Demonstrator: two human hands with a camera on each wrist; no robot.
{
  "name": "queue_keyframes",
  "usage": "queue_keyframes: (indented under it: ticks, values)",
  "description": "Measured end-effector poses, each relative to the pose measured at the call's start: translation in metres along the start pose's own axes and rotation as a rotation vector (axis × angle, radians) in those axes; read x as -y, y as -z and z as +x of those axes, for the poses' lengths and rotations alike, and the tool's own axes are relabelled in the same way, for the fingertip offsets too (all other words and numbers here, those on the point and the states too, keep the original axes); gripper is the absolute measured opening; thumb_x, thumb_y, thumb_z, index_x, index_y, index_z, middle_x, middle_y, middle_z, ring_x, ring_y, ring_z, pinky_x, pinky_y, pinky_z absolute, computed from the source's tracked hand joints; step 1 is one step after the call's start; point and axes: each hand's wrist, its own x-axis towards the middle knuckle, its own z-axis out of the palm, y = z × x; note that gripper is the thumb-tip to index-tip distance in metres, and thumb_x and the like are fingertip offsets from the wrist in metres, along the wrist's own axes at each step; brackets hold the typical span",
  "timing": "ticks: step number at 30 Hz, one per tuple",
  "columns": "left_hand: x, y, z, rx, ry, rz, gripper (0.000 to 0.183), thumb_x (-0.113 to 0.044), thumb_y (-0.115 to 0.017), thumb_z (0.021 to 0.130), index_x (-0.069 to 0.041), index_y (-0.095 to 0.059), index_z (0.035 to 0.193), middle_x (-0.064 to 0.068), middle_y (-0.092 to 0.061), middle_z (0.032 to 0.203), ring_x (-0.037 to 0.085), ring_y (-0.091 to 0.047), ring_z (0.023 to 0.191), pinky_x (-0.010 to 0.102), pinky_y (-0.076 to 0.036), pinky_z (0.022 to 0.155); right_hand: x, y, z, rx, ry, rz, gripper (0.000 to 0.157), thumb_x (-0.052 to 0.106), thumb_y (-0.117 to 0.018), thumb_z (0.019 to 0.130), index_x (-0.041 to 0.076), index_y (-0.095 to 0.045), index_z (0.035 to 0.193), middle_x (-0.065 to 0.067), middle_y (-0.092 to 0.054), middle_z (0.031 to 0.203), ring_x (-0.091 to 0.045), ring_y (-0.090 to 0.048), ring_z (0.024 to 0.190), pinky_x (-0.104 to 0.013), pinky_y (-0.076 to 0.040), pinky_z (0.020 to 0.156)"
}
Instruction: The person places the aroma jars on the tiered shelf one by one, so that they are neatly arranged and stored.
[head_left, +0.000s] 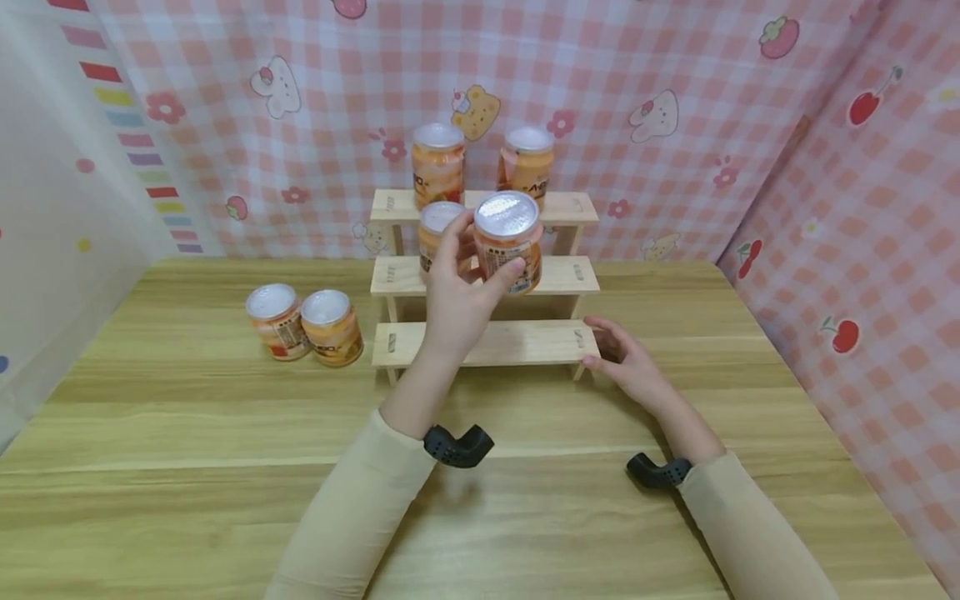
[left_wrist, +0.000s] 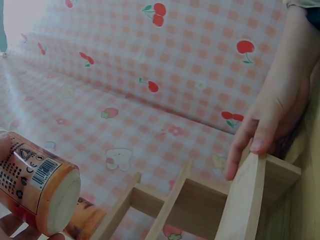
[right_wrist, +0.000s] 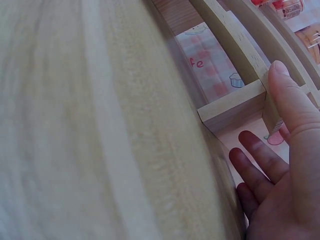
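My left hand (head_left: 457, 312) grips an orange can (head_left: 510, 254) with a silver lid, fingers on its left and thumb across the front. The can is raised in front of the middle step of a three-step wooden display stand (head_left: 525, 342); its barcode label and pale bottom show in the left wrist view. My right hand (head_left: 630, 367) holds the right end of the lowest step, thumb (right_wrist: 287, 95) at the front corner and index finger behind the board. Two similar cans stand on the top step, and another can (head_left: 438, 221) on the middle step is partly hidden by my left hand.
Two more orange cans (head_left: 330, 329) stand side by side on the wood-grain table (head_left: 187, 433), left of the stand. Pink checked cloth (head_left: 322, 150) hangs right behind the stand and along the right side. A pale wall covering borders the left.
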Motion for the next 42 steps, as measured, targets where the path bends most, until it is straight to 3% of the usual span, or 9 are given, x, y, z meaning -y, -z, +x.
queue_keyframes:
  ticks: [6,15,25,36,42]
  values:
    - [0.007,-0.012,0.012,0.025,0.043,0.061,0.065,-0.017,-0.078,0.082,-0.009,-0.045,0.137,0.007,-0.054,0.122,0.019,-0.054,0.105,0.034,-0.052,0.080,-0.001,0.001,0.000,-0.006,0.003,0.001,0.061,0.003,-0.064,0.091,0.004,-0.037,0.145,-0.024,-0.051,0.130,-0.028,-0.049,0.115,-0.028,-0.038,0.094]
    - [0.017,-0.024,0.030,0.076,0.081,0.103,0.068,-0.020,-0.077,0.083,-0.007,-0.042,0.139,0.011,-0.055,0.121,0.019,-0.054,0.110,0.027,-0.049,0.088,0.000,0.002,-0.001,-0.012,0.008,0.001,0.061,0.003,-0.065,0.091,0.003,-0.037,0.145,-0.025,-0.051,0.128,-0.019,-0.051,0.111,-0.024,-0.040,0.092]
    - [0.036,-0.032,0.033,0.066,0.077,0.196,0.068,-0.019,-0.076,0.083,-0.006,-0.041,0.140,0.011,-0.054,0.125,0.018,-0.053,0.112,0.027,-0.047,0.089,0.001,0.003,-0.001,0.003,-0.004,0.002,0.062,0.004,-0.065,0.091,0.004,-0.035,0.146,-0.025,-0.051,0.130,-0.022,-0.050,0.113,-0.026,-0.039,0.093]
    - [0.047,-0.037,0.032,0.079,0.084,0.192,0.067,-0.017,-0.075,0.085,-0.004,-0.039,0.140,0.011,-0.054,0.124,0.017,-0.053,0.111,0.027,-0.047,0.089,0.001,0.002,-0.001,0.006,-0.010,0.010,0.063,0.002,-0.064,0.091,0.003,-0.034,0.146,-0.026,-0.050,0.131,-0.020,-0.050,0.113,-0.025,-0.039,0.093]
    - [0.051,-0.037,0.030,0.076,0.105,0.223,0.066,-0.017,-0.075,0.085,-0.005,-0.040,0.140,0.011,-0.052,0.128,0.016,-0.050,0.116,0.028,-0.043,0.094,0.003,0.000,-0.001,0.008,-0.021,0.006,0.062,0.006,-0.065,0.091,0.005,-0.036,0.146,-0.024,-0.051,0.131,-0.025,-0.049,0.115,-0.026,-0.038,0.094]
